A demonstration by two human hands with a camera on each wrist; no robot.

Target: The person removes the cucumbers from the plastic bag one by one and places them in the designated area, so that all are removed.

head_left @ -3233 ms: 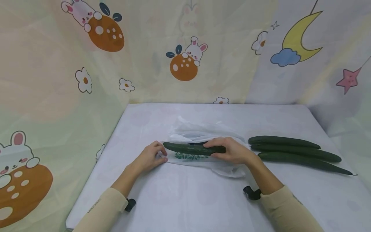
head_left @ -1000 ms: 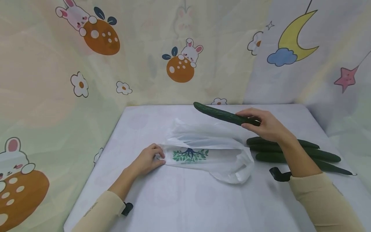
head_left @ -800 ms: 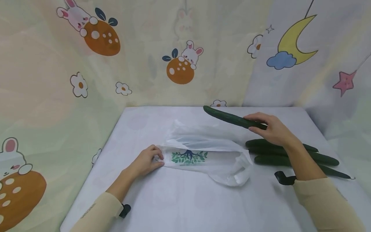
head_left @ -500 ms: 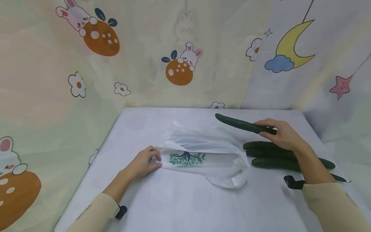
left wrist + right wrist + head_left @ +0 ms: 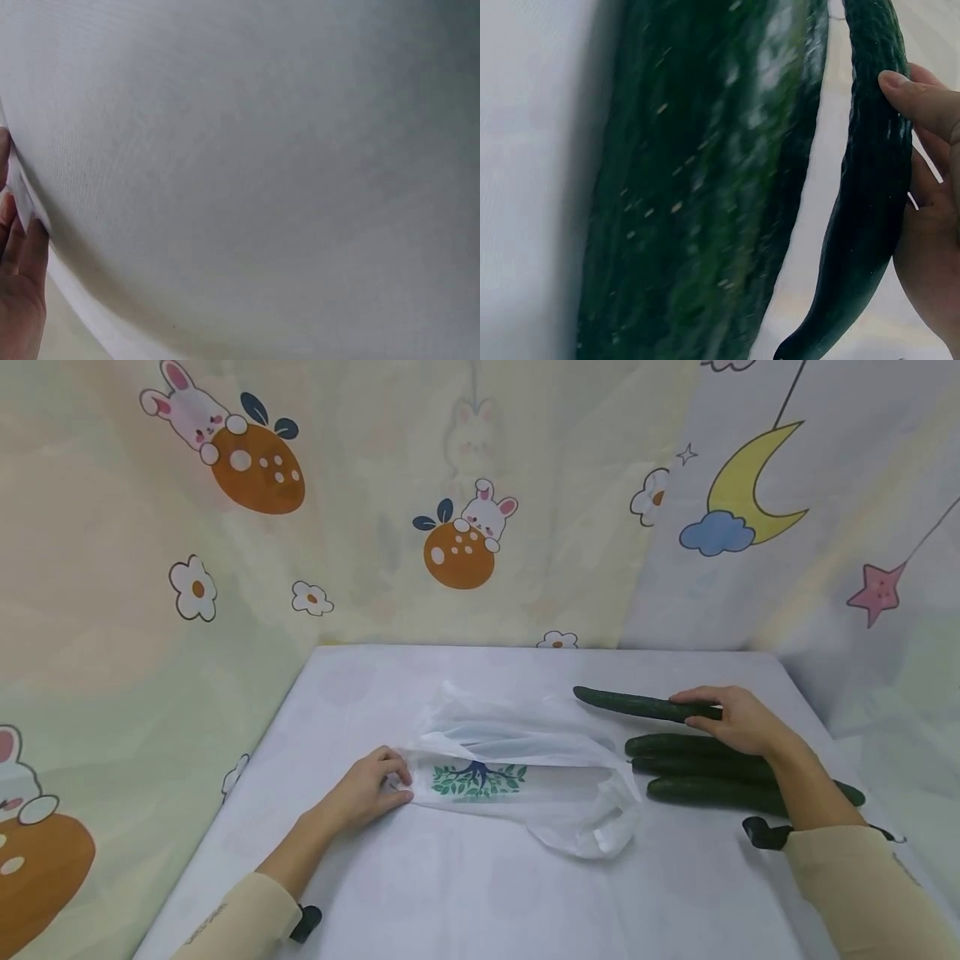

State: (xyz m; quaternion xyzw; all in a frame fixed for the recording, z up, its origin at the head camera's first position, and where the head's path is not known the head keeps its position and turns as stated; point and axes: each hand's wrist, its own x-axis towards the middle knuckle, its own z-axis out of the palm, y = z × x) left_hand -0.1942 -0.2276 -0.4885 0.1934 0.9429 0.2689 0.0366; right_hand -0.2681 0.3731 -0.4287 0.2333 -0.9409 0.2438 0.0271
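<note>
Pinching white bag (image 5: 562, 789) at left end: left hand (image 5: 372, 787) | bag is lying flat-looking, inside hidden | three cucumbers (image 5: 697, 767) are lying side by side just right of it, seemingly done | right hand (image 5: 738, 718) is gripping fourth cucumber (image 5: 630, 704) beyond them; placing it apparently remaining

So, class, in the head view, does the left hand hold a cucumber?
No, the left hand pinches the end of the white bag.

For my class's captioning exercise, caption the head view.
Left hand pinching a white bag, right hand holding a cucumber near three other cucumbers.
</note>
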